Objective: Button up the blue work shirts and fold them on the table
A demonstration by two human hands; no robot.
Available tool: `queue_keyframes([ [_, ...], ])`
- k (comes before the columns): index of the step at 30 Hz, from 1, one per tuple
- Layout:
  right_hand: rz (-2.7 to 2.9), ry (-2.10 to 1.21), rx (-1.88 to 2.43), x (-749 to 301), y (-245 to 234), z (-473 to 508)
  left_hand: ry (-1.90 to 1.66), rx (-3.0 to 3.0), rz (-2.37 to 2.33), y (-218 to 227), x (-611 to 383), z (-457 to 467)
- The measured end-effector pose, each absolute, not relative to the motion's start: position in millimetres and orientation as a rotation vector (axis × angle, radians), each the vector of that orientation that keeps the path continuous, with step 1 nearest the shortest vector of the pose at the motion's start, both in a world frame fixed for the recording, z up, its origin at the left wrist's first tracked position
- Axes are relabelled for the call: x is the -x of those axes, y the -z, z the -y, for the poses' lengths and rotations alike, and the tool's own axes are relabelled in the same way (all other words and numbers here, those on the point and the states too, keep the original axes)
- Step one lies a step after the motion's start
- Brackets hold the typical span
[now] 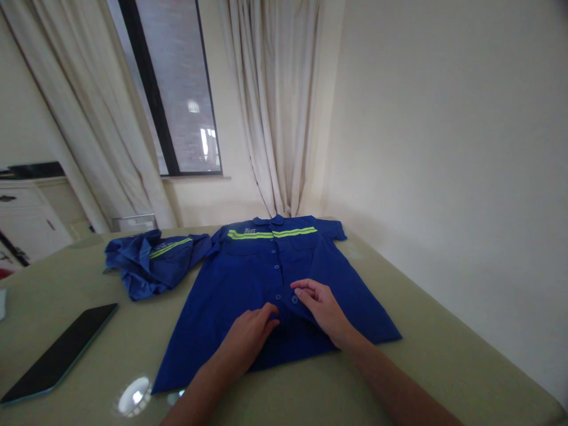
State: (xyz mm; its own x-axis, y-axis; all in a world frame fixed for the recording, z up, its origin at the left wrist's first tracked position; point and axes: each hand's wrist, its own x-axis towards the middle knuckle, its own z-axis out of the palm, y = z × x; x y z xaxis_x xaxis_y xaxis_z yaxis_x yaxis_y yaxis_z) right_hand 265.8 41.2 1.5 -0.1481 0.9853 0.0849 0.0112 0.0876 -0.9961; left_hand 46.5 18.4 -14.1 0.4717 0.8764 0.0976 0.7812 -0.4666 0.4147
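Note:
A blue short-sleeved work shirt (231,296) lies spread front side up, its collar at the far end and a yellow-green striped band (251,235) across the chest. Buttons run down its middle. My left hand (251,334) is at the lower front, left of the button line, fingers curled in on the cloth; the fingertips are partly hidden. To its right, my right hand (322,307) pinches the front edge beside a button (294,300), with thumb and forefinger close together. The cloth is slightly raised there.
A second blue garment (151,272) lies crumpled to the left, touching the shirt's sleeve. A dark flat tablet-like object (60,352) rests on the greenish table (110,331) at near left. Behind the table are a curtain (279,106) and a window; a wall (444,148) runs along the right.

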Motion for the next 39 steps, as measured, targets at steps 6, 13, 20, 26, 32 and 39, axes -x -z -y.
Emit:
queue_keyframes([
  [6,1.421,-1.179,1.075,-259,8,-40,-0.33,-2.562,-1.255,14,-47,-21],
  [13,1.517,-1.168,0.976,-259,8,-39,-0.481,-2.522,-1.417,23,-46,-21],
  [20,1.652,-0.88,1.04,-257,11,-36,-0.533,-2.558,-1.257,24,-42,-23],
  [26,1.701,-0.847,1.087,-257,16,-36,-0.866,-2.385,-1.222,23,-44,-20],
  [32,1.669,-0.89,1.087,-256,12,-35,-0.96,-1.893,-1.117,16,-45,-25],
  [39,1.713,-0.943,1.071,-255,5,-33,-0.942,-1.754,-1.05,19,-47,-26],
])
